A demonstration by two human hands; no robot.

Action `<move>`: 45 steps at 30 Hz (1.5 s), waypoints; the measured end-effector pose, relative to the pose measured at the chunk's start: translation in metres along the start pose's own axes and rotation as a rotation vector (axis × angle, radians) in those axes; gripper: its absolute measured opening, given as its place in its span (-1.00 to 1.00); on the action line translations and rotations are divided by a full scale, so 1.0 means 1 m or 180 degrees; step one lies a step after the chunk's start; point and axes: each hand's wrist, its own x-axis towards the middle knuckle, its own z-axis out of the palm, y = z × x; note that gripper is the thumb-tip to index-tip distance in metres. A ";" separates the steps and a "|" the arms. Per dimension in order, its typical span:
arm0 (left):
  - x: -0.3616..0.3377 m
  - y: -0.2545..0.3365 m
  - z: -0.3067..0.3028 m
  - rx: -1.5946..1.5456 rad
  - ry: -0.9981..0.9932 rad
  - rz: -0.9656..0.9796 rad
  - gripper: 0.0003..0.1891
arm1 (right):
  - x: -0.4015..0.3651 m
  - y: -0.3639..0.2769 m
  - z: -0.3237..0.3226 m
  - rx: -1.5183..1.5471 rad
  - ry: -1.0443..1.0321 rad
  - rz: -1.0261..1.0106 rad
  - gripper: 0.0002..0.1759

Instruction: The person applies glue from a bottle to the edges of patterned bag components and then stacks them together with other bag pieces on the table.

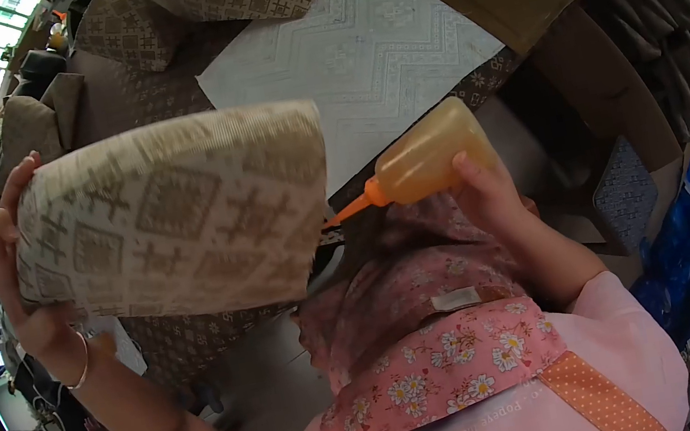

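Nearby, my right hand (484, 191) wraps around the squeeze bottle (431, 154), its long axis slanting right to left, orange nozzle (353, 207) aimed at the patterned piece (178, 212); my left hand (18, 310) grips that crosswise piece's left end. Beyond lies white cloth (370, 40).

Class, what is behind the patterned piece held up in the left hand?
Brown cloth and a white sheet show past the edges of the patterned piece; whatever it covers directly cannot be seen.
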 end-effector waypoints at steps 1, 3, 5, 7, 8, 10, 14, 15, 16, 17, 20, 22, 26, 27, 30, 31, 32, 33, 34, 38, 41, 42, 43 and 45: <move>-0.006 0.009 -0.004 0.0795 -0.0097 -0.0256 -0.33 | 0.005 -0.001 0.004 0.0013 -0.0021 0.0008 -0.22; -0.018 0.020 -0.001 0.1705 -0.0171 -0.0783 -0.24 | 0.014 -0.004 0.015 -0.0688 0.0173 -0.0485 -0.25; -0.023 0.025 0.008 0.2009 -0.0124 -0.0855 -0.19 | 0.017 -0.006 0.019 -0.0924 0.0209 -0.0523 -0.26; -0.025 0.030 0.016 0.2311 -0.0062 -0.0918 -0.15 | 0.016 -0.008 0.022 -0.1174 0.0232 -0.0569 -0.27; -0.025 0.032 0.020 0.2628 -0.0053 -0.0984 -0.14 | 0.015 -0.008 0.023 -0.1471 0.0149 -0.0787 -0.27; -0.025 0.036 0.026 0.2943 -0.0030 -0.1052 -0.13 | 0.013 -0.007 0.024 -0.1775 0.0053 -0.1009 -0.27; -0.023 0.039 0.028 0.3202 -0.0230 -0.1070 -0.15 | 0.008 -0.008 0.022 -0.1628 -0.0022 -0.1004 -0.27; -0.023 0.038 0.028 0.3263 -0.0265 -0.1076 -0.16 | 0.007 -0.009 0.021 -0.1641 -0.0048 -0.0876 -0.28; -0.023 0.038 0.028 0.3259 -0.0261 -0.1074 -0.16 | 0.005 -0.007 0.019 -0.1647 -0.0049 -0.0877 -0.28; -0.023 0.037 0.027 0.3276 -0.0298 -0.1012 -0.16 | 0.003 -0.002 0.015 -0.1607 0.0008 -0.0812 -0.28; -0.026 0.036 0.029 0.3229 -0.0256 -0.0969 -0.19 | -0.004 0.003 0.010 -0.1507 0.0118 -0.0673 -0.30; -0.026 0.036 0.030 0.3168 -0.0177 -0.0984 -0.22 | -0.007 0.005 0.009 -0.1445 0.0171 -0.0602 -0.31; -0.026 0.038 0.036 0.3033 -0.0140 -0.0895 -0.29 | -0.016 0.015 0.007 -0.1180 -0.0088 -0.0401 -0.29; -0.025 0.039 0.038 0.2922 -0.0042 -0.0948 -0.34 | -0.019 0.019 0.005 -0.0984 -0.0163 -0.0215 -0.28; -0.035 0.037 0.028 0.2975 0.0221 -0.1005 -0.43 | -0.029 0.025 0.007 -0.1127 -0.0148 -0.0103 -0.30; -0.039 0.038 0.026 0.2976 0.0230 -0.0993 -0.43 | -0.028 0.025 0.006 -0.1133 -0.0152 -0.0115 -0.30; -0.045 0.041 0.024 0.2827 0.0577 -0.1068 -0.50 | -0.026 0.024 0.005 -0.0696 -0.0111 0.0008 -0.34; -0.053 0.044 0.023 0.2669 0.0919 -0.1149 -0.56 | -0.024 0.024 0.004 -0.0258 -0.0067 0.0139 -0.38; -0.062 0.046 0.021 0.2669 0.0925 -0.1152 -0.56 | -0.021 0.019 0.007 -0.0261 -0.0072 0.0142 -0.38; -0.117 0.023 0.035 0.2696 0.1774 -0.0344 -0.56 | -0.003 0.000 0.011 0.0294 0.0025 -0.0457 -0.42; -0.142 -0.021 0.086 0.3390 0.2158 -0.0344 -0.49 | 0.010 -0.007 0.001 0.0081 0.0187 -0.0755 -0.43; -0.148 -0.032 0.103 0.3601 0.1925 -0.0409 -0.49 | 0.014 -0.008 -0.002 -0.0026 0.0263 -0.0837 -0.45; -0.158 -0.045 0.115 0.3802 0.1687 -0.0474 -0.49 | 0.017 -0.009 -0.004 -0.0036 0.0259 -0.0826 -0.45; -0.201 -0.087 0.129 0.3978 0.1508 -0.0689 -0.51 | 0.020 -0.009 -0.007 -0.0332 0.0478 -0.1006 -0.48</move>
